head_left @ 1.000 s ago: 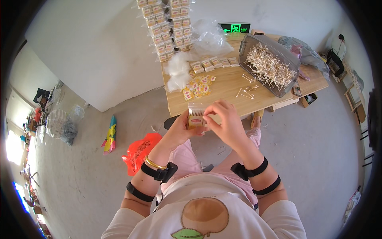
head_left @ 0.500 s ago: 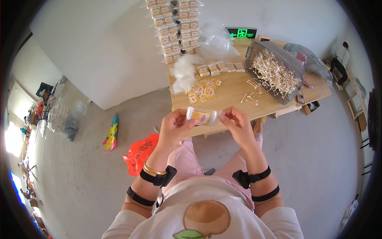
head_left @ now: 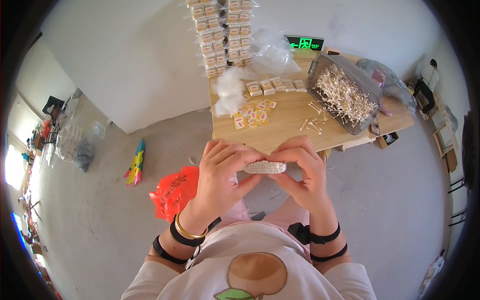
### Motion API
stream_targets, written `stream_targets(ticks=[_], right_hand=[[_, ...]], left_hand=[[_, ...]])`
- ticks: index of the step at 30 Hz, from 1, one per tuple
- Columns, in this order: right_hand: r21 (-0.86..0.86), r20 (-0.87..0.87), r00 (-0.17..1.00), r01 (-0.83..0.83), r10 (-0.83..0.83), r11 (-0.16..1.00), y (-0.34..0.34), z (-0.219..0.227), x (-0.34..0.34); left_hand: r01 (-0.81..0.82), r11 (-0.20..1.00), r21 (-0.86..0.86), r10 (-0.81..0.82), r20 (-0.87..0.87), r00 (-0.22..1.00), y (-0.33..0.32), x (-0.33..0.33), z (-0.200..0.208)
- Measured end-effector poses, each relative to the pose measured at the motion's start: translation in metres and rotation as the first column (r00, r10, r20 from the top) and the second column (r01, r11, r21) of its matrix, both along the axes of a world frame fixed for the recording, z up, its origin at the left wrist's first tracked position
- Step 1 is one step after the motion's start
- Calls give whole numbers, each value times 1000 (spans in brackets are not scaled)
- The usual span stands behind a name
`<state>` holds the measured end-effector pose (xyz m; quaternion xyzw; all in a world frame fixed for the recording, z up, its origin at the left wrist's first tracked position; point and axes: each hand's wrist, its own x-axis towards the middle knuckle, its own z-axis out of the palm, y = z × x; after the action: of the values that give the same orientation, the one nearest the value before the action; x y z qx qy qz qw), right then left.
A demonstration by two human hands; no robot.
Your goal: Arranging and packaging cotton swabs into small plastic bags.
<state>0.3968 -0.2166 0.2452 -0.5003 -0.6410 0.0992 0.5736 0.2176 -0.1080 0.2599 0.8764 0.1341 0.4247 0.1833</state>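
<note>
Between my hands, just in front of the table's near edge, is a small clear-wrapped pack of cotton swabs (head_left: pixel 265 167), its end turned up so the packed white tips show. My left hand (head_left: pixel 220 167) pinches its left end between thumb and fingers. At the right end, my right hand (head_left: pixel 304 167) grips it the same way. On the wooden table (head_left: pixel 285 120) beyond lie printed yellow cards (head_left: pixel 255 114), a row of filled swab packs (head_left: pixel 276 85) and a few loose swabs (head_left: pixel 315 120). A grey plastic bin (head_left: pixel 367 87) lies tipped, heaped with swabs.
Two tall stacks of bagged packs (head_left: pixel 212 40) stand at the back beside clear plastic bags (head_left: pixel 272 55). A lit green sign (head_left: pixel 304 43) sits behind. On the floor at left are a red plastic bag (head_left: pixel 175 192) and a colourful folded item (head_left: pixel 135 162).
Both hands have drawn nearer to me. The pack has turned from its printed face to its swab ends, and my right hand has moved from the loose wrapper end onto the pack.
</note>
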Motion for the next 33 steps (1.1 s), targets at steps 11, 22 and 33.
stream_targets(ticks=[11,22,33], right_hand=[[85,-52,996,-69,74,994,-7,11,-4],[96,-69,994,-77,84,992,-12,11,-7],[300,172,984,-1,-53,954,-15,10,-14]], left_hand=[[153,987,-48,-144,161,977,-6,-5,10],[136,986,98,-153,198,968,-6,-6,6],[-42,906,420,-73,253,965,-10,-15,1]])
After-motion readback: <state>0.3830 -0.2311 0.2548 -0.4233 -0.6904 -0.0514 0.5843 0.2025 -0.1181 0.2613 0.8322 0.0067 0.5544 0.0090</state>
